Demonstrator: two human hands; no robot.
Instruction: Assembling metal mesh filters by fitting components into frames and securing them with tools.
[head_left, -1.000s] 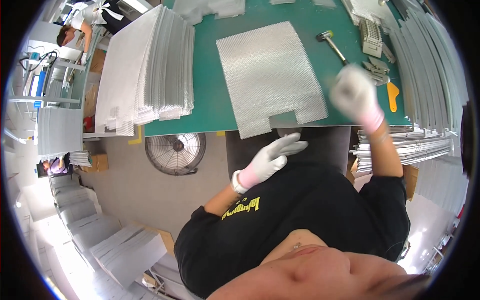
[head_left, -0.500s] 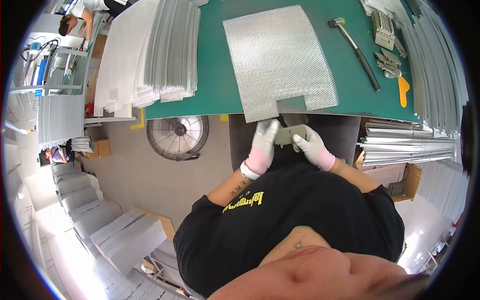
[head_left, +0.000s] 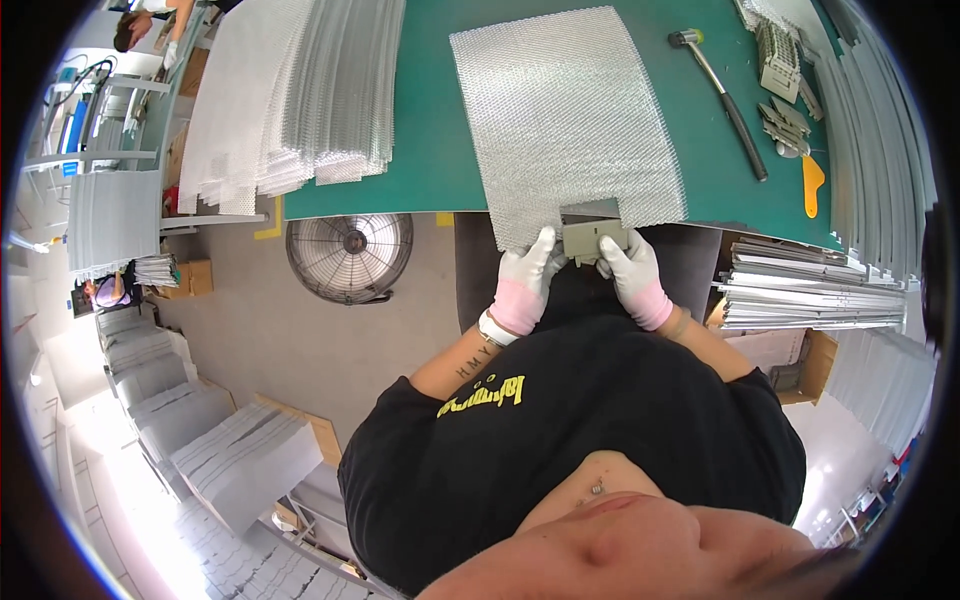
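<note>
Since half a second ago little has shifted: both gloved hands remain together at the near edge of the worktop [head_left: 430, 150], though the grey piece between them now sits more squarely under the mesh sheet's near edge.

The left hand [head_left: 525, 280] and right hand [head_left: 632, 272] hold a small grey metal bracket [head_left: 592, 232] from either side, fingers closed on its ends, thumbs pressed against its near face. Gripping it at both ends keeps the piece level and lets it be lined up with the notch cut into the near edge of the silver mesh sheet [head_left: 565, 110]. That sheet lies flat on the green worktop with its near edge just overhanging the rim, which leaves room for the hands to work from below and in front without lifting it.

To the left, a tall stack of mesh sheets [head_left: 290, 90] is fanned out within reach on the same surface. To the right and farther off lie a hammer [head_left: 720, 90], a cluster of small metal clips [head_left: 785, 120] and a yellow scraper [head_left: 812, 185], all placed on the right hand's side. Long metal strips [head_left: 880, 130] run along the right edge, and more strips [head_left: 810, 290] are piled on a lower shelf near the right elbow. A floor fan [head_left: 350, 255] stands under the worktop edge to the left. Another person [head_left: 110, 290] is at work far left.
</note>
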